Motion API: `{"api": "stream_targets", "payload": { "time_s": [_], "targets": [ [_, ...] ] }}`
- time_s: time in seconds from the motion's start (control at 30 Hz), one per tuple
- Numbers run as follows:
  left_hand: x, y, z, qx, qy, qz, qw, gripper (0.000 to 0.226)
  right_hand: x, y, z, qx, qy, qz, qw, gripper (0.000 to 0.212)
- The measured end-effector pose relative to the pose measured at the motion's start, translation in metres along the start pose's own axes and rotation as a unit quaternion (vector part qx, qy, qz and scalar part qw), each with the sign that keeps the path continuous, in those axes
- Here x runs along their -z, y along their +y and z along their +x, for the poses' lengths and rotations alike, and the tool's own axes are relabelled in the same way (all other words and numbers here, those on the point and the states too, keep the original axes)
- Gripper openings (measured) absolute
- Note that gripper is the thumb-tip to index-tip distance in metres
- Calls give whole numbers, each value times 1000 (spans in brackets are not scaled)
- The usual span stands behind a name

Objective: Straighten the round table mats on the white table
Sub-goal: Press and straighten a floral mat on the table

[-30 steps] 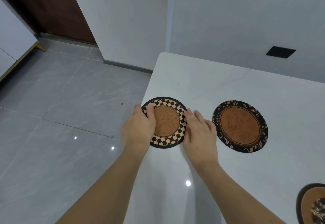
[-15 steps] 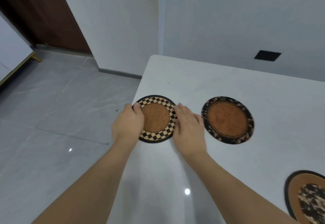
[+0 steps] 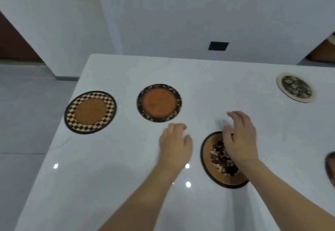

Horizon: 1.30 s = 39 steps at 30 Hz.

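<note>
Several round mats lie on the white table (image 3: 112,176). A checkered-rim mat (image 3: 90,112) sits near the left edge, with a dark leaf-rim mat (image 3: 159,102) to its right. Nearer to me lies a black-rimmed brown mat with a dark centre pattern (image 3: 213,163). My right hand (image 3: 239,138) hovers over that mat's upper right part, fingers spread, covering some of it. My left hand (image 3: 175,144) is just left of it above bare table, fingers loosely curled and holding nothing. A pale-rim mat (image 3: 295,87) lies at the far right.
Another dark mat (image 3: 330,167) is cut off by the right frame edge. The table's left edge drops to a grey tiled floor (image 3: 27,112). A white wall with a black socket (image 3: 218,46) stands behind the table.
Both hands have let go of the checkered-rim mat and moved right to the mat with the dark centre. The camera view has swung right, bringing more mats into view.
</note>
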<state>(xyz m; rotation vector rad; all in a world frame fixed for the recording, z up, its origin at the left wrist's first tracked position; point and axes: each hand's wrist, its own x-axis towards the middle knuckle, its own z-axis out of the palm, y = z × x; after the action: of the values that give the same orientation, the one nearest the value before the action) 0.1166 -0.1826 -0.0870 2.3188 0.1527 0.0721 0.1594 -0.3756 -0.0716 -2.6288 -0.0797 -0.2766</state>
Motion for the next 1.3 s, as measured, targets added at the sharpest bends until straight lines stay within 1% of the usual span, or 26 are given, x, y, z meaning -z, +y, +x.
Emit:
{"api": "stream_targets", "payload": {
  "time_s": [0.03,0.1,0.17,0.23,0.4,0.53,0.7,0.77,0.8,0.93,0.97,1.13,1.23,1.3],
  "targets": [
    [-20,14,-6,-8,-22,45,999,37,9,24,-4,-18,-22,-40,999,46],
    [-45,26,-16,-94,-33,151,983,42,16,59,-16,-32,-63,-107,992,50],
    [-54,25,-19,-141,-30,202,969,47,13,76,-25,-37,-71,-113,990,47],
    [-56,21,-18,-140,-26,221,965,50,9,81,-25,-32,-71,-94,992,39],
    [-56,22,-16,-138,-28,234,962,50,11,79,-21,-26,-76,-84,993,21],
    [-57,20,-16,-135,-17,245,960,50,11,80,-22,-21,-81,-75,994,16],
    [-56,25,-16,-110,-18,245,963,52,13,81,-23,-15,-91,-16,996,5],
    [-56,25,-15,-102,-14,247,964,53,14,82,-22,-11,-87,-1,996,5],
    [-57,26,-15,-100,-9,249,963,52,15,83,-21,-8,-90,8,996,9],
    [-57,25,-16,-104,-6,261,960,53,16,85,-21,4,-115,29,993,34],
    [-57,26,-16,-100,-11,259,961,53,16,85,-21,9,-117,28,993,37],
    [-56,28,-17,-94,-12,251,963,50,13,90,-22,37,-84,61,994,26],
    [-55,30,-21,-72,5,227,971,46,14,94,-26,18,-91,146,985,23],
    [-54,36,-24,-25,32,172,984,34,19,94,-30,-3,-97,212,972,17]
  ]
}}
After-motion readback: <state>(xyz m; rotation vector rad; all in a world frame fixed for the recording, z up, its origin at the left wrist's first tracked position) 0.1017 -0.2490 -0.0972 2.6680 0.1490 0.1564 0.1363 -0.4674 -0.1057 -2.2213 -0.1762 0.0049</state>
